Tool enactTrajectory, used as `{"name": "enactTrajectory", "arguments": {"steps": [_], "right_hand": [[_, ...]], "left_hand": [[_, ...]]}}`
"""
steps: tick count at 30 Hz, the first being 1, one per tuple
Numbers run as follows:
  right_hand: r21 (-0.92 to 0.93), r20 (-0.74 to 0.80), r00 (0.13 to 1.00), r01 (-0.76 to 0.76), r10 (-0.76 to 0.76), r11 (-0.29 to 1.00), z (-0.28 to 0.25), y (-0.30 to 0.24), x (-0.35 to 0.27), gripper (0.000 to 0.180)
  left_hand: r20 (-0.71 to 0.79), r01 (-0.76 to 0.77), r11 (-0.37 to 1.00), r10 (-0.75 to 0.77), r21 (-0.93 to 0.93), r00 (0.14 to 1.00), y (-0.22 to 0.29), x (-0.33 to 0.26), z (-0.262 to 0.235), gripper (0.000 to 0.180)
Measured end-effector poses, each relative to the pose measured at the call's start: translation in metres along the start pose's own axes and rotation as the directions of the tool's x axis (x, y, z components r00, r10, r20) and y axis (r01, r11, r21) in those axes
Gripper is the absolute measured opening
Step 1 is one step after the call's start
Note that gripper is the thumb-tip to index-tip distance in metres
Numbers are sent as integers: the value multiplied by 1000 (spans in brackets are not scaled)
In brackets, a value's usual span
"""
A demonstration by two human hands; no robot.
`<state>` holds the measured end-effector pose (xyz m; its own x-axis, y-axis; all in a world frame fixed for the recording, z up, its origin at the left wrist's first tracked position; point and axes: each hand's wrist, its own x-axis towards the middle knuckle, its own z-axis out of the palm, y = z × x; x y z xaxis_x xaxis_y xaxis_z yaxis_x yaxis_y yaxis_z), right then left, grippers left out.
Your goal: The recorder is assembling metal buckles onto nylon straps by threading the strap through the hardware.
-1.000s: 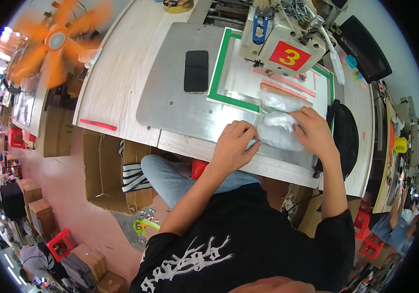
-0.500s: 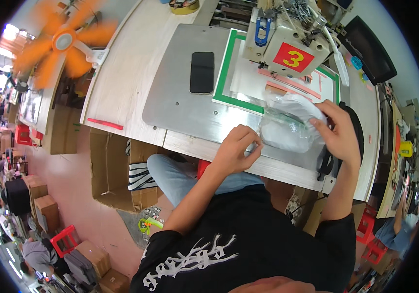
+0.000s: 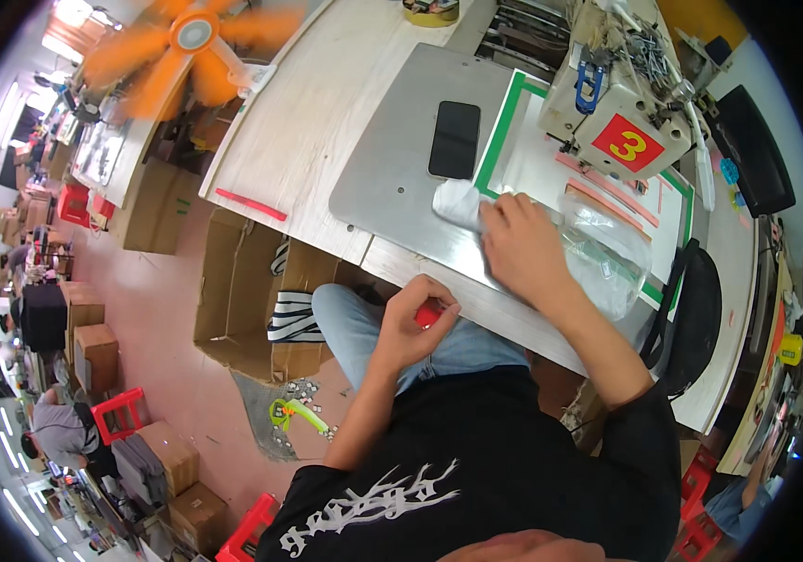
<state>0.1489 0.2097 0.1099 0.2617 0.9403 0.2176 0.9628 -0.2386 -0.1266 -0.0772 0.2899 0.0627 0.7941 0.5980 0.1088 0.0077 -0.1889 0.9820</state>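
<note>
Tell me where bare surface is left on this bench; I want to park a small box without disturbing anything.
Free: the wooden tabletop between the red strip and the grey metal plate, and the plate left of the phone. Crowded: near the sewing machine, where the right hand presses clear plastic bags. The left hand holds a small red object below the edge.

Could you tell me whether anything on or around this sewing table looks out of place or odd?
Small pale bits lie scattered on the floor beside a green tool, like a spill. On the table, a phone lies near the sewing machine.
</note>
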Motion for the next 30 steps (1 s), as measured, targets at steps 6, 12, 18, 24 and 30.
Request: {"name": "enactTrajectory", "arguments": {"steps": [6, 12, 18, 24, 30], "right_hand": [[440, -138, 984, -41, 113, 897, -36, 0, -44, 34], [445, -34, 789, -537, 613, 716, -102, 66, -165, 29], [509, 86, 682, -657, 726, 557, -62, 70, -214, 52], [543, -33, 713, -576, 700, 611, -58, 73, -216, 22], [561, -57, 757, -516, 651, 648, -91, 99, -200, 7]], "left_hand": [[38, -71, 997, 69, 41, 997, 11, 5, 8, 15], [284, -167, 971, 115, 169, 952, 34, 39, 45, 19], [291, -350, 844, 243, 407, 925, 26, 70, 102, 28], [336, -363, 879, 256, 310, 906, 20, 77, 107, 18], [362, -277, 958, 235, 69, 902, 43, 101, 109, 19]]}}
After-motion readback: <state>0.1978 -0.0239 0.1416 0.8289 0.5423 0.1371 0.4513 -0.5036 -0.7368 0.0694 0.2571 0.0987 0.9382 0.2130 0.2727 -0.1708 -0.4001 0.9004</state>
